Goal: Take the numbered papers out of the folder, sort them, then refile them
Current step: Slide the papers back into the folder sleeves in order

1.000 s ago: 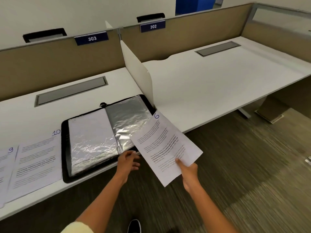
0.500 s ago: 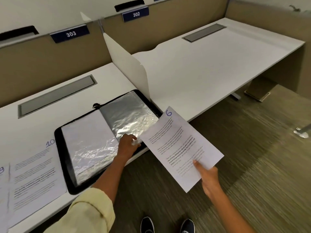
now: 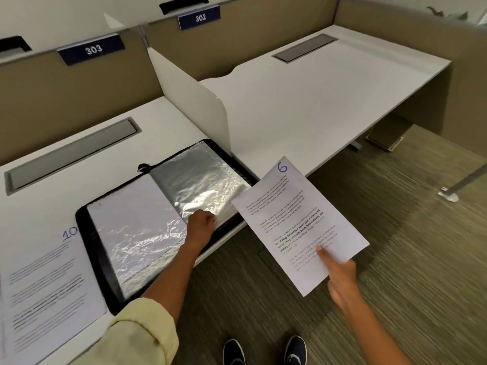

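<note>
Plastic sleeve (image 3: 200,188) now under the left hand (image 3: 201,222), fingers pinching its corner; right hand (image 3: 340,275) still pinches sheet 6 (image 3: 297,222); refiling begins, I judge.

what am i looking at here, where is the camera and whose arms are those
There is no machine here: a person wears one wide-angle camera on the head, which looks forward and down, so the arms and the shoes at the bottom are that person's own.

On the white desk lies an open black folder with shiny plastic sleeves. The left hand rests on the right sleeve near its lower edge; the fingers are curled there, but whether they pinch it is hard to tell. The right hand holds a printed sheet marked 6 in the air, off the desk's front edge, thumb on top. Left of the folder lies a sheet marked 10. Blue signs 303 and 302 sit on the partition behind.
</note>
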Motion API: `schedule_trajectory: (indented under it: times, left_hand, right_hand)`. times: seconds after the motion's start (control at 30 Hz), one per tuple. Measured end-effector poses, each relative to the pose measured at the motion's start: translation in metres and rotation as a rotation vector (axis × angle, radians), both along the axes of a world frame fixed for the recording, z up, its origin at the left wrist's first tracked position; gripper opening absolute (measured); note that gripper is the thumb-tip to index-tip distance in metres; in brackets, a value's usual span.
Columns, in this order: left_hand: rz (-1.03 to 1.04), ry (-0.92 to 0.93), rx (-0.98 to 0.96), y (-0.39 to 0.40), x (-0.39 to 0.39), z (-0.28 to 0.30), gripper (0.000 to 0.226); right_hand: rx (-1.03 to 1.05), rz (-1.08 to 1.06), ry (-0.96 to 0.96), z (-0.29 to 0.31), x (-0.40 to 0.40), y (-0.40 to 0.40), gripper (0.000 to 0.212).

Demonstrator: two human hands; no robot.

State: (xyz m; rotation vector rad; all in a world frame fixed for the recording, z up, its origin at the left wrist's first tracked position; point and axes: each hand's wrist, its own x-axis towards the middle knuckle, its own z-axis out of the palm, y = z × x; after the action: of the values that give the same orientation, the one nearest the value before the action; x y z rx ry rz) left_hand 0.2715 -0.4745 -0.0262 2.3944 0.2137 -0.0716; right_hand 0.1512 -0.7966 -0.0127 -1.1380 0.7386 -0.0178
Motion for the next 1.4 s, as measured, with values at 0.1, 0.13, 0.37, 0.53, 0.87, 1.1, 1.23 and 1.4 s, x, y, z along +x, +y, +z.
schedule_trajectory:
  times: [0.1, 0.13, 0.37, 0.53, 0.87, 1.1, 1.23, 1.4]
  left_hand:
    - [0.126, 0.018, -0.110, 0.004, 0.002, 0.000, 0.018]
    - [0.163, 0.016, -0.138, 0.005, 0.002, 0.001, 0.020]
    - [0.248, 0.010, -0.274, 0.012, 0.007, -0.001, 0.029]
    - [0.162, -0.004, -0.315, 0.016, 0.005, -0.003, 0.010]
    - [0.104, -0.092, -0.156, 0.014, 0.004, -0.007, 0.006]
    - [0.079, -0.253, -0.133, 0.006, -0.005, -0.014, 0.007]
    - [0.058, -0.287, -0.114, 0.005, -0.007, -0.018, 0.008]
    - [0.026, -0.249, -0.125, 0.006, -0.002, -0.021, 0.010]
  right_hand:
    - [0.033, -0.016, -0.024, 0.005, -0.001, 0.002, 0.075]
    - [0.036, -0.017, -0.028, 0.006, -0.002, 0.003, 0.077]
    - [0.017, -0.009, -0.054, 0.006, -0.010, 0.008, 0.058]
    - [0.010, 0.023, -0.059, 0.007, -0.015, 0.016, 0.092]
    - [-0.011, -0.006, -0.063, -0.006, -0.030, 0.038, 0.050]
    - [-0.076, -0.025, -0.034, -0.009, -0.042, 0.068, 0.034]
    - [-0.097, -0.011, -0.018, -0.013, -0.050, 0.089, 0.035]
    - [-0.066, 0.078, -0.007, -0.016, -0.054, 0.106, 0.027]
